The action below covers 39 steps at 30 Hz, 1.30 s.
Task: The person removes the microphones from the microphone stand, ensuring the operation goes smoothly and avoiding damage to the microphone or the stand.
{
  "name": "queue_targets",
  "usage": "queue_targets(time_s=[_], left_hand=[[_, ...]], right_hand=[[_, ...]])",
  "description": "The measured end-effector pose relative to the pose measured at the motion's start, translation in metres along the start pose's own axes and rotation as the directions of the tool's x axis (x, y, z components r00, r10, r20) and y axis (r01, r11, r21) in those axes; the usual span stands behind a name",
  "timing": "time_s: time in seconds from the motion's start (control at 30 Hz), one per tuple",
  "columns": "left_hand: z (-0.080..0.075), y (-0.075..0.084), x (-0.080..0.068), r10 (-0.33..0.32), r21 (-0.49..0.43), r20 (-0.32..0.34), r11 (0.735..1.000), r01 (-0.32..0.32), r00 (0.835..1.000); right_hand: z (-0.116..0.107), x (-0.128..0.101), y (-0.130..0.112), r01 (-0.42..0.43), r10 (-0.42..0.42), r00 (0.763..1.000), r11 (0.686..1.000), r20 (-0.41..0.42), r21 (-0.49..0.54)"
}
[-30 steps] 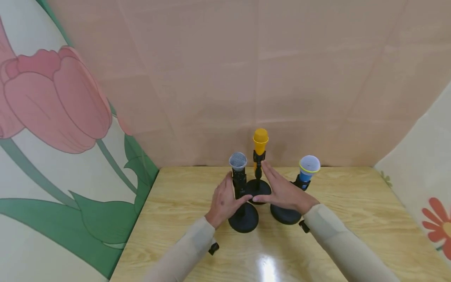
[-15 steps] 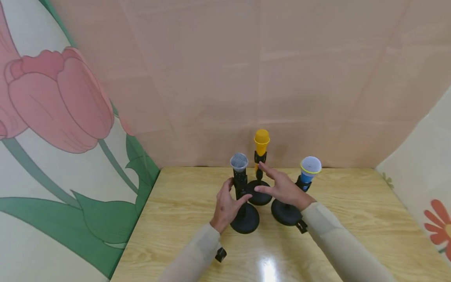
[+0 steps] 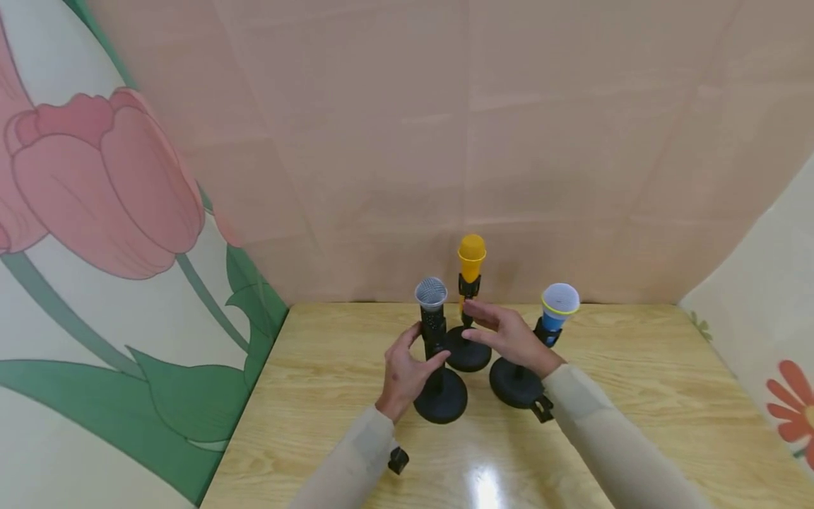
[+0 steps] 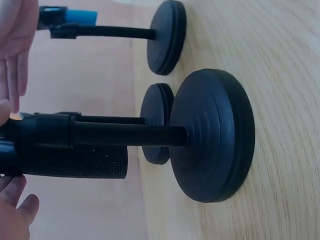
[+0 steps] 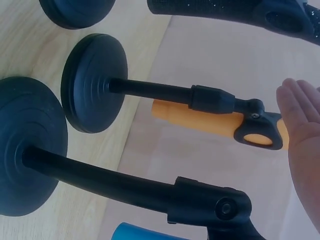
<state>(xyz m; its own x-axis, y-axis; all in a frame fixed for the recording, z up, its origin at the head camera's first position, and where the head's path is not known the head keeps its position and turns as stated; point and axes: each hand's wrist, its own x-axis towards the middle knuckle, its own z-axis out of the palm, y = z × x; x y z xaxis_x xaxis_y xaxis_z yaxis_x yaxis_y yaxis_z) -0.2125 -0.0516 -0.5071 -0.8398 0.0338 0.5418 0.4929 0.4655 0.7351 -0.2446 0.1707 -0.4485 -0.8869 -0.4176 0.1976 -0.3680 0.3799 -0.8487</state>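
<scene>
Your L hand [image 3: 403, 375] pinches blk mic [image 3: 434, 326], in from back edge of table [image 3: 337, 367]; your R hand [image 3: 511, 341], fingers extended, empty, nr yellow mic [image 3: 471, 263]. Prob. adjusting mics; next calls for steady L grip.

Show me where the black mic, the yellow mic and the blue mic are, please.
Black mic [image 3: 434, 324]: head view, on its dark body below the silver head.
Yellow mic [image 3: 471, 268]: head view, on its body just below the rim.
Blue mic [image 3: 553, 322]: head view, on its blue body below the yellow ring.
</scene>
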Motion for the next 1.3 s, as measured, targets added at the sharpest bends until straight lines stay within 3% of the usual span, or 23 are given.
queue_targets(time_s=[0.2, 0.47, 0.67, 0.87, 1.07, 1.3], left_hand=[[-0.007, -0.002, 0.004, 0.036, -0.046, 0.040, 0.998, -0.034, 0.999], [-0.019, -0.009, 0.005, -0.052, -0.181, 0.167, 0.980, 0.082, 0.985], [-0.029, -0.013, 0.006, -0.095, -0.283, 0.292, 0.942, 0.181, 0.952], [-0.036, -0.015, 0.009, -0.084, -0.293, 0.397, 0.932, 0.213, 0.914], [-0.037, -0.017, 0.013, -0.035, -0.316, 0.414, 0.931, 0.180, 0.910], [-0.043, -0.008, 0.016, -0.046, -0.323, 0.428, 0.925, 0.200, 0.903]], right_hand=[[-0.001, 0.002, 0.001, 0.002, -0.002, 1.000, 1.000, -0.004, 0.024], [-0.002, 0.006, -0.003, 0.017, -0.016, 1.000, 0.999, -0.013, 0.049], [-0.002, 0.008, -0.005, 0.037, -0.037, 0.999, 0.998, 0.007, 0.050], [0.002, 0.011, -0.008, 0.061, -0.063, 0.998, 0.997, 0.027, 0.046], [0.007, 0.016, -0.013, 0.079, -0.079, 0.997, 0.996, 0.019, 0.033], [0.011, 0.019, -0.017, 0.110, -0.111, 0.994, 0.993, -0.002, 0.037]])
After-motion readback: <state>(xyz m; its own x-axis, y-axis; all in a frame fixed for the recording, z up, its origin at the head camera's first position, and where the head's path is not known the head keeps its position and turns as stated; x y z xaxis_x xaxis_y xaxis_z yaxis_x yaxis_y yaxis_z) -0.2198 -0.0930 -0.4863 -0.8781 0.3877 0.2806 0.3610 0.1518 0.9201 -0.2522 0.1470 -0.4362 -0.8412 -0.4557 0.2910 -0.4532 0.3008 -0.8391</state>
